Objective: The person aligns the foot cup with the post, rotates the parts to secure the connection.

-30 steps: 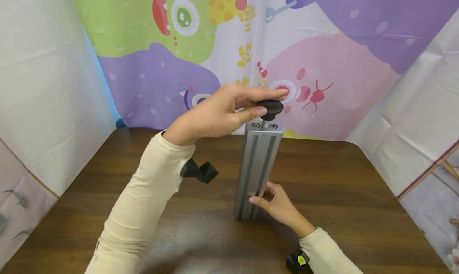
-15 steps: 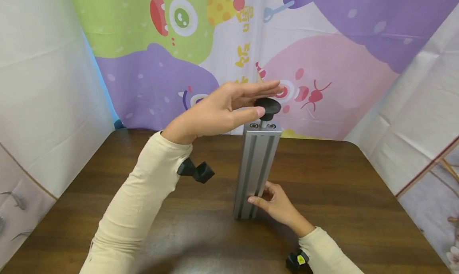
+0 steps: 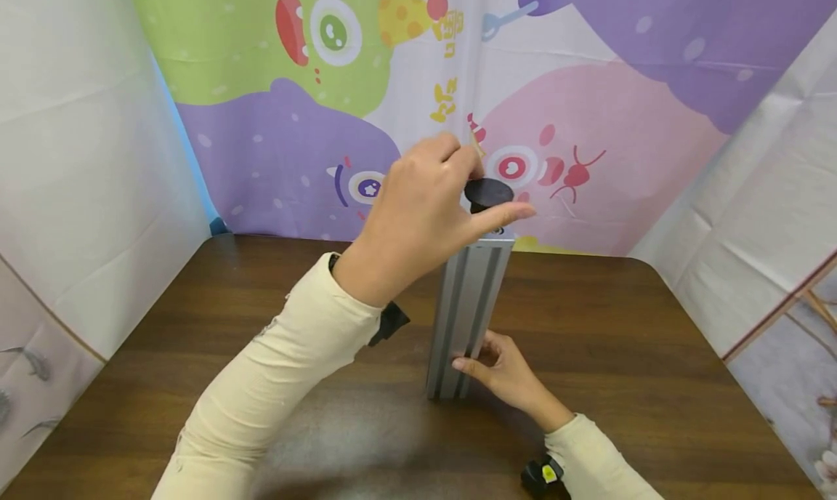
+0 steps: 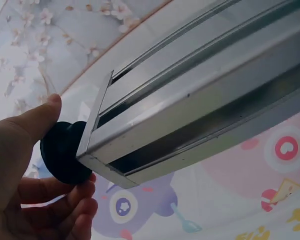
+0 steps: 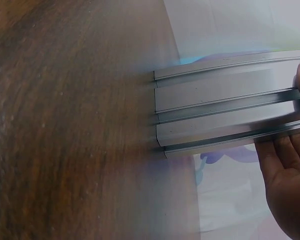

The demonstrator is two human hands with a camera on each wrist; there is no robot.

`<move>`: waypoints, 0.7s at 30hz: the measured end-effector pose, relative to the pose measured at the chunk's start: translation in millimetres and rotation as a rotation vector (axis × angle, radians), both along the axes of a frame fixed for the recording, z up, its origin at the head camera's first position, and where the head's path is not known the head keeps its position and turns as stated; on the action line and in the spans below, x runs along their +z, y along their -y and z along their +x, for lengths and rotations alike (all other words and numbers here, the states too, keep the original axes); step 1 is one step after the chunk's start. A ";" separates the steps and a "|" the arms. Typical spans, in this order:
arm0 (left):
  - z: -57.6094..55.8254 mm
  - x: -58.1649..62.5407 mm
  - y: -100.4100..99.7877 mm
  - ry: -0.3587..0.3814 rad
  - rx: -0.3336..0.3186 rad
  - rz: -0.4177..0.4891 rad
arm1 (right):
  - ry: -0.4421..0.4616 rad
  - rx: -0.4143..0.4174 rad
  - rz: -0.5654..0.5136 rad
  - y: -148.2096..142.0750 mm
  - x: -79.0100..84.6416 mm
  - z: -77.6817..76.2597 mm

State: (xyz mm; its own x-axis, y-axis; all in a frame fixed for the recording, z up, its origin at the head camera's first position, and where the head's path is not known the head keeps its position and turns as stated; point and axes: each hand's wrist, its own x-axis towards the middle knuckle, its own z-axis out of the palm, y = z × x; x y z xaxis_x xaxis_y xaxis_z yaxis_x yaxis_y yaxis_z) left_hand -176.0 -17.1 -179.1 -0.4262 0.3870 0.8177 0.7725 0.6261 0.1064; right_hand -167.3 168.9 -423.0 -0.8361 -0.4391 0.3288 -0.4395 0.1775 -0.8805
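A grey aluminium profile (image 3: 472, 304) with long slots stands upright on the table. A black round levelling foot (image 3: 489, 193) sits on a threaded stem at its upper end, tight against that end in the left wrist view (image 4: 65, 152). My left hand (image 3: 425, 209) is around the foot, thumb stretched along the near side and fingers bent behind it. In the left wrist view, fingertips (image 4: 87, 187) reach the foot's far edge. Low on the profile, my right hand (image 3: 506, 376) grips it between the thumb in front and the fingers behind.
The brown wooden table (image 3: 621, 355) spreads around the profile. Behind it hangs a cloth printed with cartoon monsters (image 3: 294, 151), and pale sheets (image 3: 85, 136) close off the sides. Black camera mounts (image 3: 543, 477) are strapped to both wrists.
My left hand has turned around the foot: its straight fingers have bent behind it and the thumb has swung across the front. My right hand and the profile have stayed put.
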 end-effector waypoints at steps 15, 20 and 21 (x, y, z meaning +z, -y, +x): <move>-31.3 7.2 29.6 0.945 -0.821 0.062 | -0.008 -0.022 0.014 0.3 -0.9 -0.5; -33.6 5.4 29.1 0.935 -0.873 0.065 | -0.018 -0.026 0.020 -0.1 -0.9 -0.2; -33.9 5.1 28.8 0.932 -0.876 0.065 | -0.022 -0.026 0.021 -0.2 -0.9 -0.3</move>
State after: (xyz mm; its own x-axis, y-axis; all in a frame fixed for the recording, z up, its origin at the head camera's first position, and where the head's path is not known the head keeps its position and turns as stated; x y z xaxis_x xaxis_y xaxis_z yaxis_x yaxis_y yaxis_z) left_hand -209.9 -45.9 -174.0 -0.4697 0.7985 0.3766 0.5397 -0.0778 0.8383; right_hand -167.6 169.1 -423.9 -0.8400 -0.4242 0.3383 -0.4540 0.2078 -0.8665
